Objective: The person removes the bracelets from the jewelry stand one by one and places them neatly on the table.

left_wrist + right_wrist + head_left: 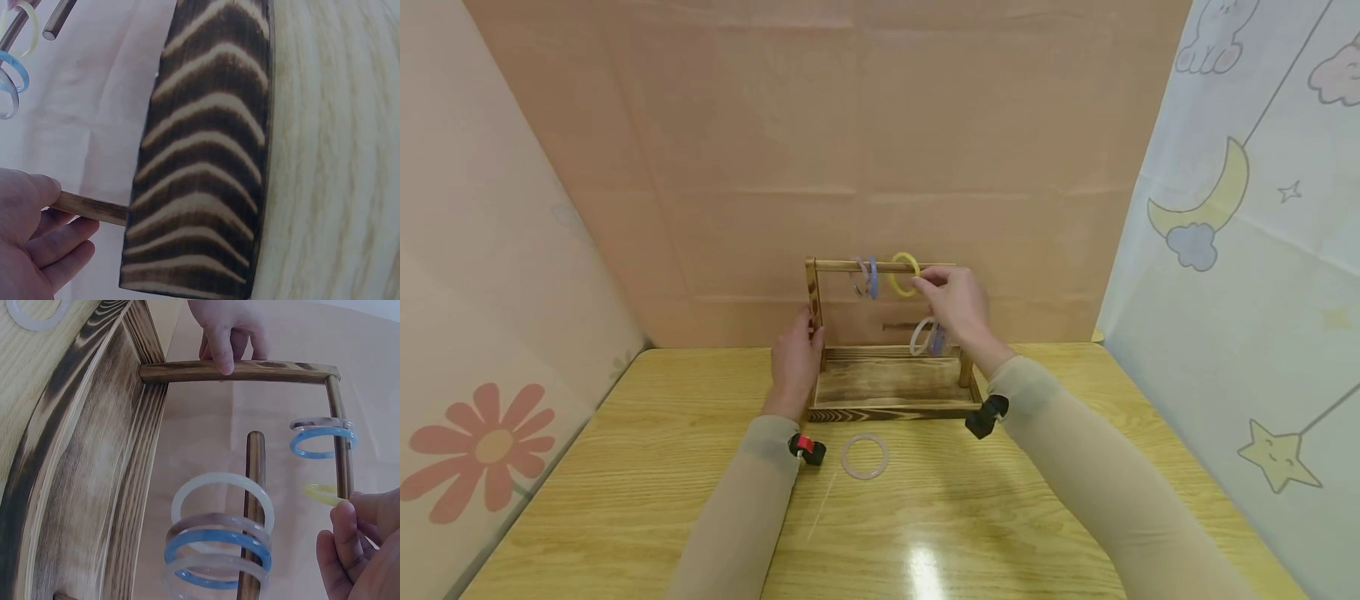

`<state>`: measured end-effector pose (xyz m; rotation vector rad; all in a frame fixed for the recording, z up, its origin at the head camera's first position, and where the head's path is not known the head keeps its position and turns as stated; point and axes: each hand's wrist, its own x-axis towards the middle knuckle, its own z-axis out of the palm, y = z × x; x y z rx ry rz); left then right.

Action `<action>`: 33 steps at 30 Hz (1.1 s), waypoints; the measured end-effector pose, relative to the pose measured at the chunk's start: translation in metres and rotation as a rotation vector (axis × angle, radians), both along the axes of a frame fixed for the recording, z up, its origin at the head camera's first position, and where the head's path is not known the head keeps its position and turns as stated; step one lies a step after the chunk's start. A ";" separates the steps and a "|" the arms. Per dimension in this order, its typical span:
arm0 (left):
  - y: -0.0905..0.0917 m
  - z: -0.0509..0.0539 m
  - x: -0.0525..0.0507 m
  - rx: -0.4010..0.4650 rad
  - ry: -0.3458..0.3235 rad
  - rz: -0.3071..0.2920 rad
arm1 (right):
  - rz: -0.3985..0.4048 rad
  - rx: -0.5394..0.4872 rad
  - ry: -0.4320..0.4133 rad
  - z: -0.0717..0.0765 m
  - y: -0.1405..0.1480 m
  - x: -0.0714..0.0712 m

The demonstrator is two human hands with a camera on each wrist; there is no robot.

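My right hand (955, 300) pinches a yellow bangle (892, 279) between thumb and finger at the top bar (835, 266) of a wooden rack. The bangle appears to loop round the bar near its free end. Further left on that bar hang a blue bangle (873, 283) and a mottled brownish one (306, 424). With my left hand (795, 360) I hold the rack's left upright post (281, 370), thumb and fingers on opposite sides. Below my right hand, several bangles hang on a lower bar (255, 462), among them a white one (177, 503) and a blue one (219, 535).
A pale pinkish bangle (844, 457) lies flat on the wood-grain table (1015, 517) before the rack. The rack's tray base (887, 413) stands near the back edge. Brown sheeting (737, 167) hangs behind, with printed panels (1225, 333) at both sides.
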<state>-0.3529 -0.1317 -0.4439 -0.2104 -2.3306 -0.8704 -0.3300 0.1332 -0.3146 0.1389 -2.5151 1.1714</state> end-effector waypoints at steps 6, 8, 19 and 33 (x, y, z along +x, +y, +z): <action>0.000 -0.001 -0.002 -0.001 -0.003 -0.006 | -0.019 0.011 0.003 -0.001 0.010 -0.002; 0.000 -0.001 -0.003 0.001 -0.005 -0.010 | -0.026 0.020 0.010 0.000 0.014 -0.003; -0.001 -0.002 -0.007 0.006 -0.038 -0.012 | -0.057 0.035 0.000 0.002 0.029 -0.002; -0.004 -0.001 -0.005 -0.001 -0.041 -0.013 | -0.080 0.029 -0.022 0.000 0.045 0.000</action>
